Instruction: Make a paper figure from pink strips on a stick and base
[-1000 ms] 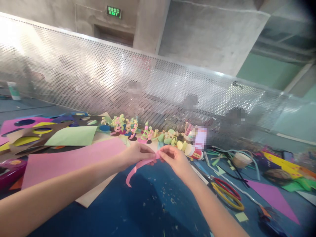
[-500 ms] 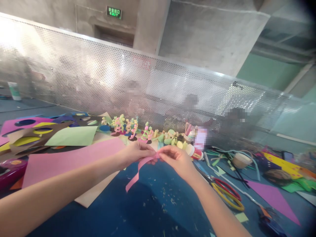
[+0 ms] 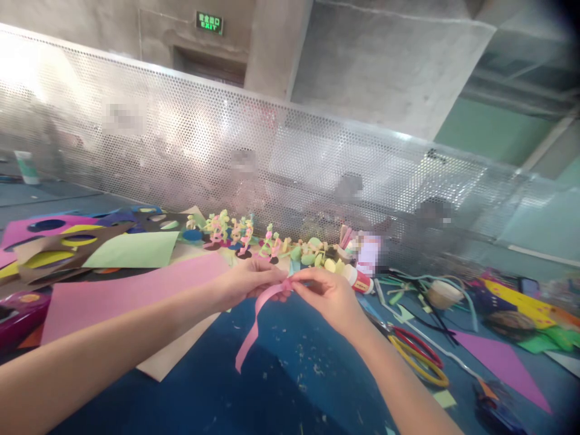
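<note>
1. Pinching the bunched end of a pink strip with both left hand and right hand, thumbs and fingers drawn narrow and close together.
2. Holding the strip above a blue table, with its loose tail hanging below the left hand.
3. Apparently folding or knotting that small end; likely calling next for a firm pinch and a tail free of twists.
4. Showing, just beyond the right hand, a white bottle with a red label, contents hidden.
5. Showing also a pale cup farther right and an upright tube far left, contents impossible to tell.
</note>
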A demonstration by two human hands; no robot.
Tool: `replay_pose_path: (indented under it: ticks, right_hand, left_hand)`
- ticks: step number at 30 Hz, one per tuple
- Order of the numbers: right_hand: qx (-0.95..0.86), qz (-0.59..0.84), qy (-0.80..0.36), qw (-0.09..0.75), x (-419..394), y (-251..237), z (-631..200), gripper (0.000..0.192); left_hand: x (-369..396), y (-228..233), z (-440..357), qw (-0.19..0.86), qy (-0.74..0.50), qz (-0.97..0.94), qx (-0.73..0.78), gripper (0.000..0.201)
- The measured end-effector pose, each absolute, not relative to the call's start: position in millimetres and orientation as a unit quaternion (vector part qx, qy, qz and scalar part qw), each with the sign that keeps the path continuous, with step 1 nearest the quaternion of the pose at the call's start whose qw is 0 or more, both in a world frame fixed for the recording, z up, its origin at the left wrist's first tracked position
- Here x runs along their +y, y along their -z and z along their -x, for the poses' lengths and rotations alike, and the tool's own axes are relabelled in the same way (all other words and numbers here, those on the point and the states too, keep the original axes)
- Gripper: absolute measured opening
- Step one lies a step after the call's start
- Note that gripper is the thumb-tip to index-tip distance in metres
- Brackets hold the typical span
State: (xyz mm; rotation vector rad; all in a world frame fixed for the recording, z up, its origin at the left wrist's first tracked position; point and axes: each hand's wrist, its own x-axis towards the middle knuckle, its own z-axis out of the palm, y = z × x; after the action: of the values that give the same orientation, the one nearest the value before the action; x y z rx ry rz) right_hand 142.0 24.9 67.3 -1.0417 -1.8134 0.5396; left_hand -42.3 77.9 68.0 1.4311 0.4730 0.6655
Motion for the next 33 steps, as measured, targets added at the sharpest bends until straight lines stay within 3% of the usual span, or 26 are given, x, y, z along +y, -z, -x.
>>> replay_pose_path:
  ticks: [3,10,20,24,28,33]
  right_hand:
    - [-0.738,0.433,-0.223,0.468,24,-70,-140,0.011]
    - [-0.673,0.443,-0.365,0.466,26,-70,-138,0.017]
    - [-0.704,0.468,-0.328,0.421,23,-73,-138,0.011]
    - [-0.721,0.468,-0.289,0.421,25,-69,-138,0.013]
    - [-0.74,0.448,-0.152,0.477,26,-65,-136,0.016]
    - [-0.789,0.443,-0.009,0.426,21,-67,-131,0.013]
  left_hand:
    - [78,-68,42,0.658,-0.296,-0.657,0.218,0.018]
    - [78,-67,42,0.567,-0.332,-0.721,0.222,0.019]
    - [83,-64,42,0.531,-0.331,-0.741,0.243,0.02]
    - [83,-64,40,0.569,-0.336,-0.703,0.263,0.016]
    - [82,-65,40,0.567,-0.392,-0.652,0.316,0.012]
    - [80,-65,39,0.583,-0.418,-0.617,0.323,0.015]
